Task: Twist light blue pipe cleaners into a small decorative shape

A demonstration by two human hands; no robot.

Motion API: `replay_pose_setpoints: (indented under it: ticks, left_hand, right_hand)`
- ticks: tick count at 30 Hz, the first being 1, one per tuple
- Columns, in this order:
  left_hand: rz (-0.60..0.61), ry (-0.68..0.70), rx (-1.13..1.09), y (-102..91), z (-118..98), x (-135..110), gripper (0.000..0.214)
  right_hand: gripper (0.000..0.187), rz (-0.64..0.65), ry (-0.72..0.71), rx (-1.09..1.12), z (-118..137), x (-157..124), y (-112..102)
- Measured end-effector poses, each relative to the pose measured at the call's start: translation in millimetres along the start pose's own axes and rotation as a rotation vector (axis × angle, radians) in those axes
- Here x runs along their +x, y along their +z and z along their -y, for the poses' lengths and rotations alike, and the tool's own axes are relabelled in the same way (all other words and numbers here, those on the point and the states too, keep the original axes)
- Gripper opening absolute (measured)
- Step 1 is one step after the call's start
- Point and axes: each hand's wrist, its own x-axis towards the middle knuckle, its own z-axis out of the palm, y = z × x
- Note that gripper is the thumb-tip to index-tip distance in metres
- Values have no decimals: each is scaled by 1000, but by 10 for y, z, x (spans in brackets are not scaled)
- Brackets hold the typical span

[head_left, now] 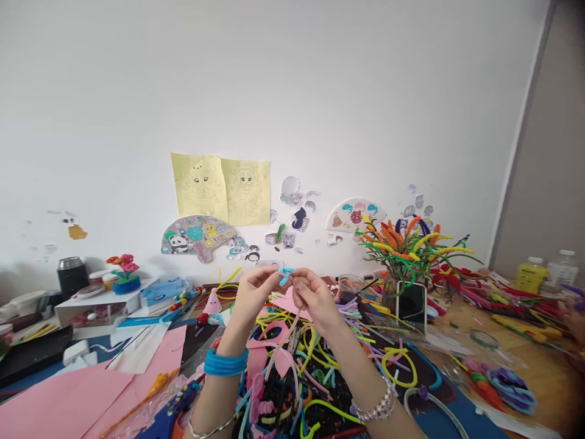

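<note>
Both hands are raised over the middle of the table with a small twisted blue pipe cleaner (286, 275) between them. My left hand (256, 292) pinches one side of it with thumb and forefinger. From the other side, my right hand (315, 297) grips it, fingers curled inward. A pink stem-like strip (292, 326) hangs below the right hand; whether that hand holds it too I cannot tell. Beneath lie loose yellow pipe cleaners (315, 347) and pink leaf-shaped pieces (282, 362) in a tangle.
A vase of pipe-cleaner flowers (406, 250) and a propped phone (412, 308) stand at right. Pink paper (59, 396) covers the front left. A white box shelf (107, 294) and black thermos (72, 279) are at back left. Another person's hand (573, 320) shows at the right edge.
</note>
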Motion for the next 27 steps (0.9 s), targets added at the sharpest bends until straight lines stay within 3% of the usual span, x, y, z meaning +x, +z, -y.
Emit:
replay_pose_setpoints:
  ticks: [4, 14, 21, 27]
  left_hand:
    - [-22, 88, 13, 9, 0, -5, 13]
    - [88, 335, 191, -10, 5, -23, 20]
    - [-10, 244, 75, -13, 72, 1, 10]
    - [-116, 333, 145, -5, 89, 5, 10]
  right_hand:
    - [25, -55, -9, 131, -100, 7, 73]
    - [23, -70, 10, 147, -47, -9, 132]
    - [25, 31, 29, -79, -52, -22, 112]
    - [20, 29, -20, -159, -20, -40, 122]
